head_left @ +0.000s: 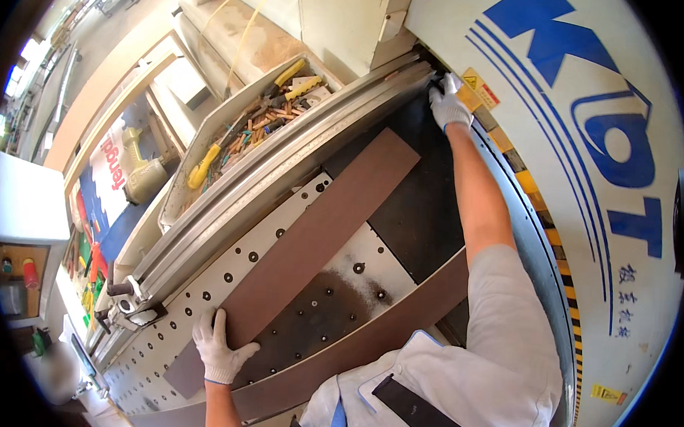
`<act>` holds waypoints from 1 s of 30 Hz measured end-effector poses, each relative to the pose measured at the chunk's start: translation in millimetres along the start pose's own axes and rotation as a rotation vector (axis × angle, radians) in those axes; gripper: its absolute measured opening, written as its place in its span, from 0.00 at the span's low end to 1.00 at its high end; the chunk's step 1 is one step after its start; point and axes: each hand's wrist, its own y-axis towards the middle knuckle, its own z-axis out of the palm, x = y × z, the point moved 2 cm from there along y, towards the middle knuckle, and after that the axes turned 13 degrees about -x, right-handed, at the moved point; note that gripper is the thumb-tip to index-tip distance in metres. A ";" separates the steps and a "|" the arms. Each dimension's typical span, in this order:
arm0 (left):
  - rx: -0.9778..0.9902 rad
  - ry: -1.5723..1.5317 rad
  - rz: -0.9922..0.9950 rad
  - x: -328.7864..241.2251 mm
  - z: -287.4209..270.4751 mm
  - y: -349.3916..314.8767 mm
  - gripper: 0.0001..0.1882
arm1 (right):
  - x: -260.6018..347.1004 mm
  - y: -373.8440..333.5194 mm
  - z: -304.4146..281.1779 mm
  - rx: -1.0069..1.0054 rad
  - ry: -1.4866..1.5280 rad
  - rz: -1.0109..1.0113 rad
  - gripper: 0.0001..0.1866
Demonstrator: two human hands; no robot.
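Observation:
My left hand, in a white knitted glove, lies on the near left part of a long dark brown board. Its fingers are spread and its thumb points right, across the board. The board lies at a slant over a pale, hole-dotted plate and a black surface. At the far end, my right hand, also gloved, reaches to the corner where a metal rail meets the machine. Its fingers look curled, and what they touch is hidden.
A second brown strip runs along the near side. Beyond the rail, a tray holds yellow-handled tools and many small wooden pieces. A large white machine housing with a yellow-black striped edge stands to the right. A pale power tool lies left.

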 end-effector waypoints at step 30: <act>-0.296 -0.206 0.319 -78.0 94.4 177.5 0.33 | 155.1 -323.0 -173.3 0.425 0.301 -1.012 0.50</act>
